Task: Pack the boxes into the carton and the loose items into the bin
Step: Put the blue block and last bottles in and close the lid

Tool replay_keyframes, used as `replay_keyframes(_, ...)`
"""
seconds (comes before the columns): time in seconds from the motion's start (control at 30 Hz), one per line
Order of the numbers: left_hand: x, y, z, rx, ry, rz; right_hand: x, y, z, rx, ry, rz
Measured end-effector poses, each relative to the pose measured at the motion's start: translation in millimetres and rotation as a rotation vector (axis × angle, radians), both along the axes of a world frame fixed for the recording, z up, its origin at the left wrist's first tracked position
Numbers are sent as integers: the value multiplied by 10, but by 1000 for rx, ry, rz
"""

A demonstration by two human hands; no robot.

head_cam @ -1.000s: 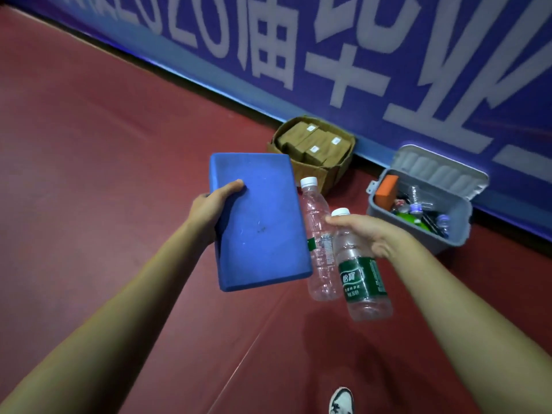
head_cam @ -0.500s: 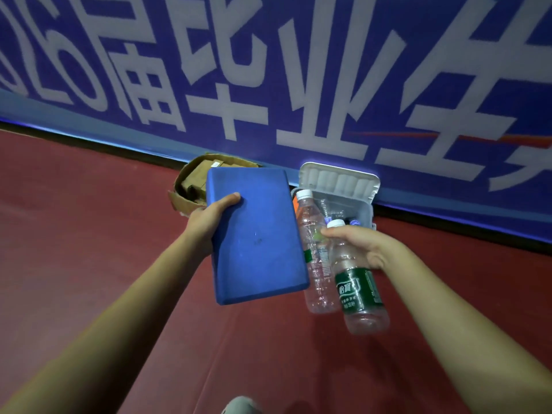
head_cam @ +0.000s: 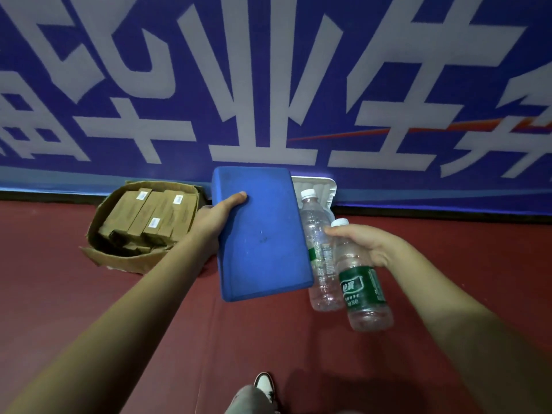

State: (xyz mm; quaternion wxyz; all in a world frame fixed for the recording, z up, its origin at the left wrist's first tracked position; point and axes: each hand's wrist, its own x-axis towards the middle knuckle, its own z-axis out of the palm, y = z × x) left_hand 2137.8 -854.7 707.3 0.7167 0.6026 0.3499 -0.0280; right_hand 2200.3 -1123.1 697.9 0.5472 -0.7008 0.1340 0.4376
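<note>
Your left hand (head_cam: 221,216) grips the blue block (head_cam: 263,234) by its long edge, thumb on top. Your right hand (head_cam: 364,243) clasps two bottles (head_cam: 361,288) near their necks. The bin (head_cam: 316,186) sits at the floor's far edge, mostly hidden behind the block and probably open. Lower the bottles into its mouth before letting go, clear of the carton (head_cam: 119,258) of boxes (head_cam: 149,216) to its left.

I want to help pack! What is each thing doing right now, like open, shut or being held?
Blue foam block: held off the floor.
Left hand: holds the block's edge.
Green-label water bottle: capped, looks empty, held.
Second water bottle: capped, looks empty, held.
Right hand: grips both bottles.
Carton: open, brown boxes packed inside.
Bin lid: up; bin body hidden.
</note>
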Motion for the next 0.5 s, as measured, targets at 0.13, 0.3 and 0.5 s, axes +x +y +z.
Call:
replay_keyframes(0.13,694,-5,-181,-12,45,-39,530,-15,-154,-35,41,-93)
replay_keyframes(0.3,1519,-62,-493,-20,77,-26,1234,-79,-410,-41,62,-145)
replay_keyframes(0.5,2492,-136,-927,-21,185,39,2372,-81,-929,-108,103,-85)
